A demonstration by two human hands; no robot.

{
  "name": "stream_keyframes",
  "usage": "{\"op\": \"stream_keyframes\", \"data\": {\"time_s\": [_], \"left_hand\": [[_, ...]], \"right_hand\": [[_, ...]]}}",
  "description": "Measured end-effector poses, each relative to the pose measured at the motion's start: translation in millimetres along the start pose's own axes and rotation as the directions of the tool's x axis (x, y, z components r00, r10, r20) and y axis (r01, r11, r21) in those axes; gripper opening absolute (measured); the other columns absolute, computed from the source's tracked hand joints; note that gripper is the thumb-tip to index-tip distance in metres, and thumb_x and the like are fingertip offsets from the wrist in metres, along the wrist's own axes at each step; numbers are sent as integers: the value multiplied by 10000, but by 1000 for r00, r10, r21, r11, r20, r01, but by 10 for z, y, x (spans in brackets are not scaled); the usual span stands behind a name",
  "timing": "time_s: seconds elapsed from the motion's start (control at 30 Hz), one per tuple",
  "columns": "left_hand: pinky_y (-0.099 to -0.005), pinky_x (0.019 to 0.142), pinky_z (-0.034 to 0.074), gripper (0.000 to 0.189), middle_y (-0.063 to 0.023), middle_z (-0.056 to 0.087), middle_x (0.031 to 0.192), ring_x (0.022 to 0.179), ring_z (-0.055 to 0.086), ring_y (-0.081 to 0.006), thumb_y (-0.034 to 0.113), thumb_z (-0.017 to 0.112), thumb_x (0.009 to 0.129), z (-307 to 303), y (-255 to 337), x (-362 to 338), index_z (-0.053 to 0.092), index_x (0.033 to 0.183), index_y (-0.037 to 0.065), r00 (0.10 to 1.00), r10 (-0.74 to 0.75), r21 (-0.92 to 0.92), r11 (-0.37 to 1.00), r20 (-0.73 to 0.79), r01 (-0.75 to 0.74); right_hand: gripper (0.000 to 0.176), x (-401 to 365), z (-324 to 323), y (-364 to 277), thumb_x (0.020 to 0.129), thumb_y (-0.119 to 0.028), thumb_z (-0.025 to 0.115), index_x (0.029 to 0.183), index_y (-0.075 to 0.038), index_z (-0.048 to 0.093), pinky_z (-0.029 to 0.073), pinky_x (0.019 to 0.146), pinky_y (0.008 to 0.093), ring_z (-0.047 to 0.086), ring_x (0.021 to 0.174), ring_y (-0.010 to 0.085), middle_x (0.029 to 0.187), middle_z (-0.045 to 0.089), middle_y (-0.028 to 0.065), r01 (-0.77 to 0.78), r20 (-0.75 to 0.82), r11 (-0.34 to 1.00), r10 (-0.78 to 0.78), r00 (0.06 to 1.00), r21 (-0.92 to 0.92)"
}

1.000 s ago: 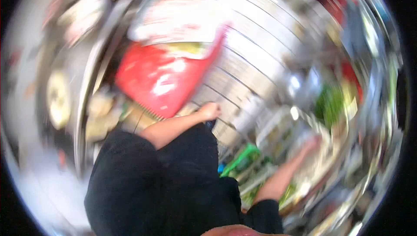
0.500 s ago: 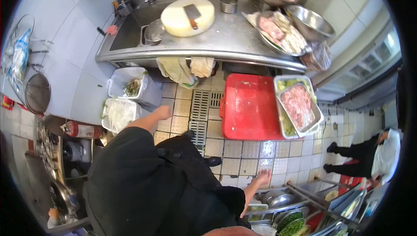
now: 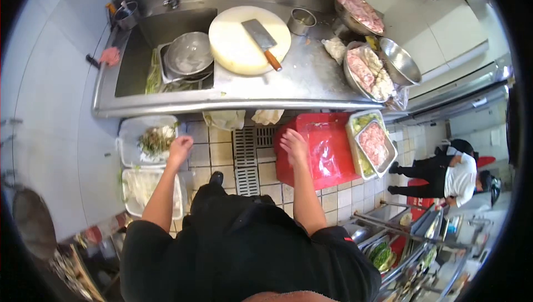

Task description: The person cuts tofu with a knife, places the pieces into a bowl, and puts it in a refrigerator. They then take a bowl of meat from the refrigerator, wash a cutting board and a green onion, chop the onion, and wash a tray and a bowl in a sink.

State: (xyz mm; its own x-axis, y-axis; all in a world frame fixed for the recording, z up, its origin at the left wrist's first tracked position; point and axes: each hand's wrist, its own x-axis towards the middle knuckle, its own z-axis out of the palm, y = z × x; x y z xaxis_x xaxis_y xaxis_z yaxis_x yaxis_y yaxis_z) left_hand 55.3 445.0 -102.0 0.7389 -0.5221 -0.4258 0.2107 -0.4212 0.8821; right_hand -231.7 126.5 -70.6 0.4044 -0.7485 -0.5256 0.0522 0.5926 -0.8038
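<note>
My left hand (image 3: 181, 149) hangs with loosely bent fingers beside the white bins at the left, holding nothing I can see. My right hand (image 3: 294, 145) is empty, its fingers apart, above the left edge of the red tub (image 3: 327, 155). On the steel counter (image 3: 233, 93) in front of me lies a thick round chopping board (image 3: 227, 46). A cleaver (image 3: 260, 33) with a wooden handle rests on the board, out of reach of both hands. A metal bowl (image 3: 190, 53) sits in the sink to the board's left.
Bowls of raw meat (image 3: 360, 12) stand at the counter's right, near an empty steel bowl (image 3: 400, 62). A tray of pinkish meat (image 3: 373, 142) rests on a vegetable container. White bins (image 3: 129, 155) stand left. A floor drain (image 3: 246, 160) lies ahead. Another person (image 3: 461, 177) is at right.
My body has turned and come closer to the counter. My right hand has swung forward from low at the right to above the red tub. The left hand is now nearer the bins.
</note>
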Motion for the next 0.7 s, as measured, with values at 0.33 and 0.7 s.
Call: {"op": "stream_keyframes", "data": {"time_s": [0.33,0.7], "left_hand": [[-289,665,496,455,-105,658,1005,804,625,-147,220,675,887,657,1764,2024,512,1237,-19,996,49,-309,951,69,-25],[-290,628,507,350,-76,648,1016,769,619,-146,217,619,902,80,2319,3514,558,1190,26,995,81,-54,995,-62,-84]], "right_hand": [[665,987,2350,-392,935,-210,624,1440,21,257,516,638,308,592,694,172,887,598,112,-70,170,993,85,982,-90],[503,1343,1708,-248,901,-84,597,1357,41,424,520,688,274,607,738,141,852,608,76,-21,63,978,35,997,-205]]}}
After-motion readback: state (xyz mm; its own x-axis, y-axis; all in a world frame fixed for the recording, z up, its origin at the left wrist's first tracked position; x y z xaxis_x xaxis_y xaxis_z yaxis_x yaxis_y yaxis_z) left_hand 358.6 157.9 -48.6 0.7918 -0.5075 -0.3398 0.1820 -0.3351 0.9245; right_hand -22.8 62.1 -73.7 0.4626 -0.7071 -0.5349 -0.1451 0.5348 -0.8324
